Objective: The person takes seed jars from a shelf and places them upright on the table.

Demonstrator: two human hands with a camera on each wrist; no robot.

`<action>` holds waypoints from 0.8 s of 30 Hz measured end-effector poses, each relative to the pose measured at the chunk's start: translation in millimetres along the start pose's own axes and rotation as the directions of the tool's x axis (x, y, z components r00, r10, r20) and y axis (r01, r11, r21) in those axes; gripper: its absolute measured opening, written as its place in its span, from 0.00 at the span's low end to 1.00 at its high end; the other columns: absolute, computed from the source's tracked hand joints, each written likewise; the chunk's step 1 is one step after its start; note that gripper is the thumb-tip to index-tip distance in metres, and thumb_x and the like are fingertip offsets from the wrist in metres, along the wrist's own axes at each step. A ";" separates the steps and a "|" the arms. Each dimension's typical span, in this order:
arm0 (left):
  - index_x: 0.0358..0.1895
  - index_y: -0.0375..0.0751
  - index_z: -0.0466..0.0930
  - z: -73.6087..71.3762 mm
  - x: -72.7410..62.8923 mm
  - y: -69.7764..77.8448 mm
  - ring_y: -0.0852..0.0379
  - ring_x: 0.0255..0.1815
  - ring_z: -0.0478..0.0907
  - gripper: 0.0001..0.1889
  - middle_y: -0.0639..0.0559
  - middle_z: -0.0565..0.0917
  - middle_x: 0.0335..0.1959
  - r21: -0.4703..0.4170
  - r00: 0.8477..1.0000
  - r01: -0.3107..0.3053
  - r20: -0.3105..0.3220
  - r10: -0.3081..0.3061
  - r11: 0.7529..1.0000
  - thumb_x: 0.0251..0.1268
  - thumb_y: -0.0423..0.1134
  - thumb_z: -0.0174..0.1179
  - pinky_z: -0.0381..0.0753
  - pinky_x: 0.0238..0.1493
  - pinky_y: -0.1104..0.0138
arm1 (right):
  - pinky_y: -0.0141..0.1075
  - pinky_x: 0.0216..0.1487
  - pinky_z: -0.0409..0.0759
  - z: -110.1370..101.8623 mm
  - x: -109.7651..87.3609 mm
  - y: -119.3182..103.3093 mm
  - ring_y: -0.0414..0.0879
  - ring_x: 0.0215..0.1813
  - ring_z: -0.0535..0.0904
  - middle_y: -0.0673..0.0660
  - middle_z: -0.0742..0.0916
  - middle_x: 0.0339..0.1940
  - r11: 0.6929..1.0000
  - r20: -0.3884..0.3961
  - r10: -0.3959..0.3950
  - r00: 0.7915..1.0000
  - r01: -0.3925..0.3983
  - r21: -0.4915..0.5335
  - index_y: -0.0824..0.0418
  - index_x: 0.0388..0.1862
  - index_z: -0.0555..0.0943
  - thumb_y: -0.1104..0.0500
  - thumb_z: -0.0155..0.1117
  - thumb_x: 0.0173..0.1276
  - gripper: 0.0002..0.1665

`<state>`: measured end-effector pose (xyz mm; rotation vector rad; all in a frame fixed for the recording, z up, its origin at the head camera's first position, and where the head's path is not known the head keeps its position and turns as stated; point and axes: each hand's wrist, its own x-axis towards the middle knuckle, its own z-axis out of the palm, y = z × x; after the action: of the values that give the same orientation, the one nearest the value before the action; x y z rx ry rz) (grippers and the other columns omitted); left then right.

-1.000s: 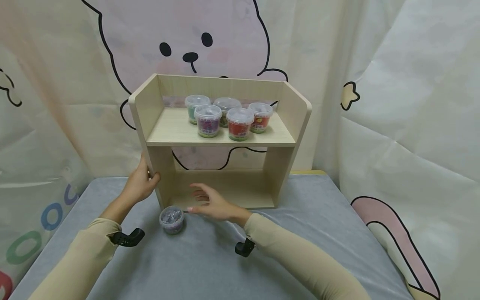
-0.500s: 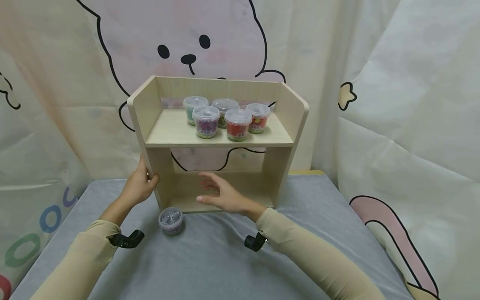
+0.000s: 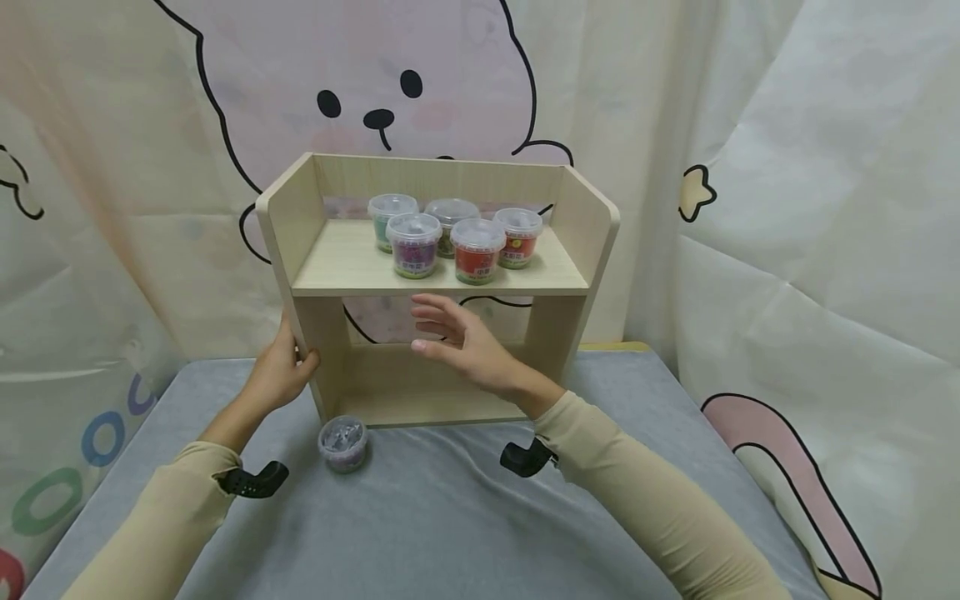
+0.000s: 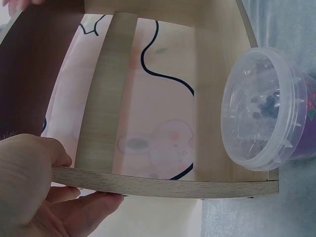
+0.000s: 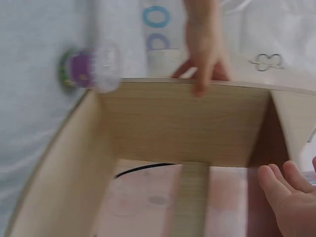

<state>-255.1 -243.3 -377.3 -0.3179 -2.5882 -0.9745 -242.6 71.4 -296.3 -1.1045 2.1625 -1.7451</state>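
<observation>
A two-tier wooden shelf (image 3: 442, 292) stands on the table. My left hand (image 3: 281, 371) grips the edge of its left side panel, thumb on the inner face and fingers outside, as the left wrist view shows. In front of the lower compartment my right hand (image 3: 472, 354) is raised with fingers spread, holding nothing. Several lidded plastic tubs stand on the upper tier, among them a purple tub (image 3: 414, 250) and a red tub (image 3: 477, 254) in front. Another purple tub with a clear lid (image 4: 261, 111) sits on the table by the shelf's front left corner.
A grey-blue cloth (image 3: 420, 517) covers the table. Behind the shelf hangs a pale curtain (image 3: 600, 100) with cartoon prints, and more curtain closes in both sides. On the upper tier's back row are a teal tub (image 3: 381, 229) and other tubs.
My right hand has moved up and to the right, away from the purple tub on the table to just below the upper tier. My left hand has kept its grip on the shelf.
</observation>
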 end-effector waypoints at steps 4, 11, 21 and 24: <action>0.80 0.39 0.38 0.2 0.5 0.3 0.22 0.55 0.79 0.41 0.17 0.73 0.62 0.002 1.000 -0.002 -0.004 0.002 1.000 0.68 0.30 0.50 0.81 0.51 0.36 | 0.49 0.77 0.68 -6.5 6.6 -16.6 0.61 0.79 0.65 0.69 0.70 0.77 0.998 -0.062 -0.051 0.997 0.052 0.018 0.66 0.78 0.60 0.70 0.55 0.73 0.35; 0.80 0.39 0.38 0.3 0.5 1.1 0.22 0.57 0.78 0.41 0.17 0.72 0.62 -0.014 1.000 -0.008 0.003 0.008 1.000 0.69 0.30 0.50 0.81 0.53 0.36 | 0.48 0.84 0.54 -12.8 20.9 -37.4 0.53 0.84 0.55 0.60 0.62 0.83 0.999 -0.160 -0.054 0.986 0.052 -0.013 0.63 0.79 0.58 0.66 0.55 0.75 0.36; 0.80 0.39 0.36 -1.6 0.4 1.8 0.21 0.59 0.76 0.42 0.17 0.70 0.65 -0.026 1.000 -0.004 0.012 0.005 1.000 0.69 0.29 0.50 0.79 0.55 0.35 | 0.46 0.85 0.50 -10.2 49.0 -52.9 0.49 0.87 0.43 0.57 0.48 0.87 0.994 -0.242 0.108 0.964 -0.097 0.059 0.49 0.85 0.39 0.54 0.61 0.74 0.53; 0.80 0.39 0.36 -1.5 0.1 2.1 0.21 0.60 0.75 0.42 0.17 0.69 0.65 -0.021 1.000 0.005 0.024 -0.004 1.000 0.70 0.30 0.50 0.79 0.56 0.35 | 0.44 0.85 0.48 -9.0 56.3 -54.9 0.46 0.87 0.41 0.54 0.47 0.87 0.990 -0.242 0.136 0.961 -0.124 0.062 0.49 0.85 0.36 0.53 0.61 0.74 0.55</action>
<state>-254.1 -242.7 -375.0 -0.3309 -2.6027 -1.0061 -263.5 40.8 -226.3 -0.7492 2.2593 -1.9503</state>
